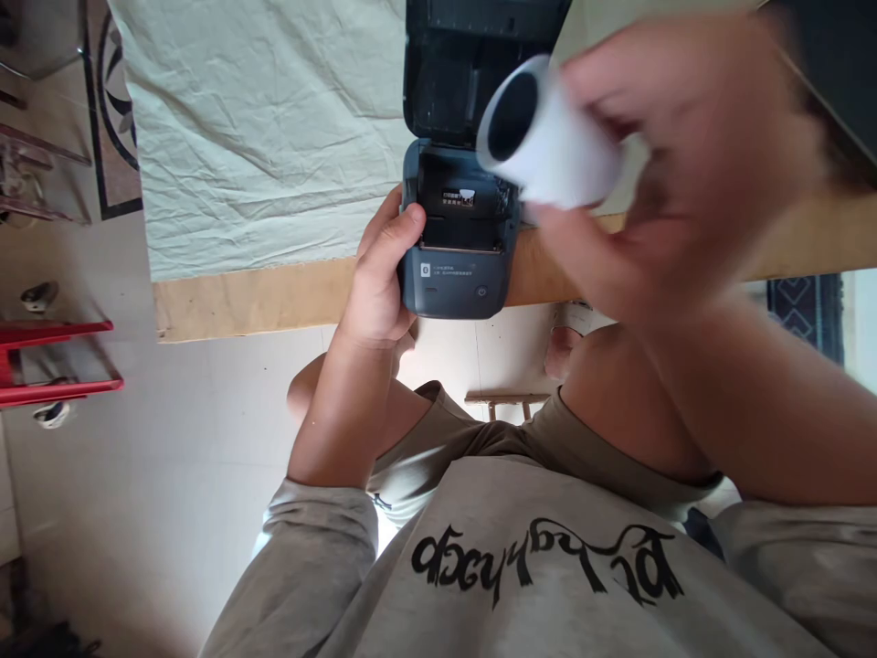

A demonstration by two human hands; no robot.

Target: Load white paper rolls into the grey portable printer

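My left hand (384, 274) grips the left side of a dark label printer (458, 285), its thumb on the front left edge. The printer's lid (449, 78) is swung up and back, so the bay inside shows, with a small printed sticker at its back wall. Above the printer's right side, my right hand (678, 155) is closed around a roll of white paper (565, 151), blurred by motion. The roll is tilted, and its dark hollow core faces left. It overlaps the lid's right part and hides it; whether they touch I cannot tell.
A pale, wrinkled cloth (274, 137) covers the table, whose wooden edge (226, 306) runs in front of me. A dark flat object (836, 82) lies at the far right. Red furniture legs (61, 393) stand on the tiled floor at left. A wooden bar (507, 398) shows below my knees.
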